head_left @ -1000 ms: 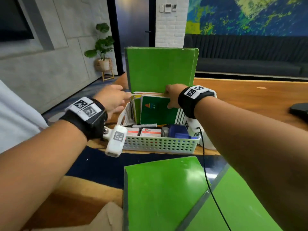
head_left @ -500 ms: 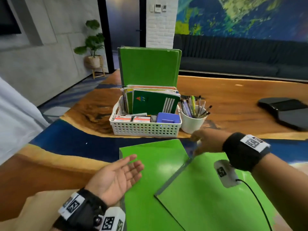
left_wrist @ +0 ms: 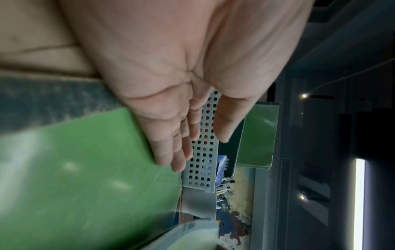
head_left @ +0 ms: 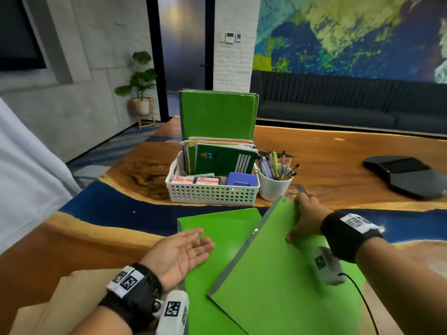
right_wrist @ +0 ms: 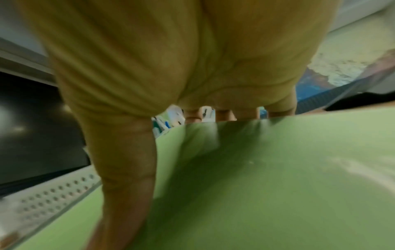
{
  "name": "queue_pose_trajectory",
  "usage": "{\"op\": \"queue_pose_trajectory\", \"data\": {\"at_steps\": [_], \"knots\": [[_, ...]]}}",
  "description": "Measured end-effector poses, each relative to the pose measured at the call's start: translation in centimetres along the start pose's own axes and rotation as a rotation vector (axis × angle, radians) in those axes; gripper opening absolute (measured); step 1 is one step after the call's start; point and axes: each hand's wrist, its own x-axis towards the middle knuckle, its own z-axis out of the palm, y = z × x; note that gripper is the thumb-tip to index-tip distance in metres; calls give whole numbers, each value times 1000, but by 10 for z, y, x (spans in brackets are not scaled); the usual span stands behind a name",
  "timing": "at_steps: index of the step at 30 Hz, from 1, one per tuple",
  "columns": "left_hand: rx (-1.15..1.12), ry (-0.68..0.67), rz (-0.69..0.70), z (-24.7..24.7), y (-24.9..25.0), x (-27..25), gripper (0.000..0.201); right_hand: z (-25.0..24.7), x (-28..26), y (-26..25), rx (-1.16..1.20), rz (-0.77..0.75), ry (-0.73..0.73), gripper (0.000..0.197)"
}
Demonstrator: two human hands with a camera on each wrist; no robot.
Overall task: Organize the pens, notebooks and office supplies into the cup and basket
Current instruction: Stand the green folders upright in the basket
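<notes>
A white perforated basket [head_left: 212, 193] holds notebooks, small boxes and upright green folders [head_left: 217, 114]. Beside it on the right is a white cup [head_left: 274, 187] full of pens. Two more green folders lie on the near table. My right hand [head_left: 296, 217] grips the far edge of the right folder [head_left: 278, 274], thumb on top; in the right wrist view its fingers [right_wrist: 224, 113] curl over that folder's [right_wrist: 278, 186] edge. The folder's far end is tilted up. My left hand [head_left: 203, 239] is open, palm up, over the left folder [head_left: 225, 228], holding nothing; the left wrist view shows its fingers [left_wrist: 171, 152] straight.
A black device [head_left: 406, 175] sits on the wooden table at the right. A tan envelope or card [head_left: 60, 305] lies at the lower left. White cloth [head_left: 24, 177] fills the left edge. A dark sofa and a potted plant stand beyond the table.
Both hands left the basket and came back to the near table. The right hand took hold of the right folder's far edge and tilted it up. The left hand turned palm up.
</notes>
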Motion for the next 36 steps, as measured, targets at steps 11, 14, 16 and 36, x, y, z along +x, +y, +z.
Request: {"op": "queue_pose_trajectory", "data": {"at_steps": [11,14,16,36], "knots": [[588,-11,300,60,56,-3,31,-74,-43,-133,-146,-534,459,109],[567,108,418,61,108,-3,27,-92,-33,-148,-57,-601,698,91],[493,232,536,52,156,-1,24,-101,-17,-146,201,-611,885,59],[551,326,955,73,327,118,35,-71,140,-192,-309,-395,322,78]]}}
